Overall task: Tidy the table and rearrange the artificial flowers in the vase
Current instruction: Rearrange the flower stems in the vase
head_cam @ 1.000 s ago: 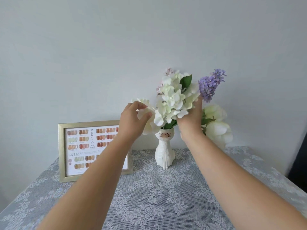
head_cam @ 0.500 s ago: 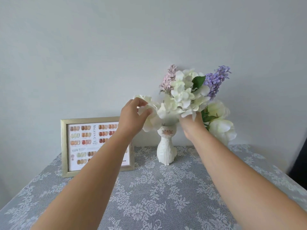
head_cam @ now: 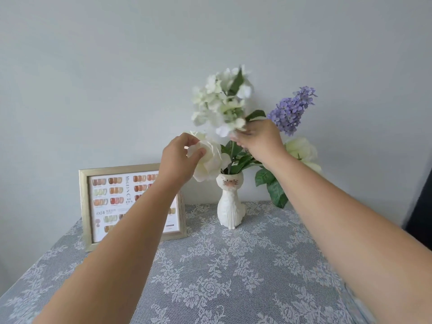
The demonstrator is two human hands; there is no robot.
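Observation:
A white cat-shaped vase [head_cam: 230,204] stands on the lace-covered table [head_cam: 222,272] near the wall. It holds green stems, a purple lilac spray [head_cam: 291,111] and a cream bloom at the right [head_cam: 301,149]. My right hand [head_cam: 259,141] grips the white hydrangea cluster [head_cam: 222,101] just under its head, high above the vase mouth and blurred. My left hand [head_cam: 180,157] pinches the petals of a cream rose [head_cam: 210,160] at the vase's left.
A gold picture frame [head_cam: 85,206] with a nail colour chart leans against the wall at the left, partly behind my left forearm. Large green leaves [head_cam: 275,190] hang down right of the vase. A dark object [head_cam: 423,202] edges the far right.
My right hand has lifted the white hydrangea upward, out from among the other flowers, baring the stems and leaves in the vase. My left hand stays on the cream rose.

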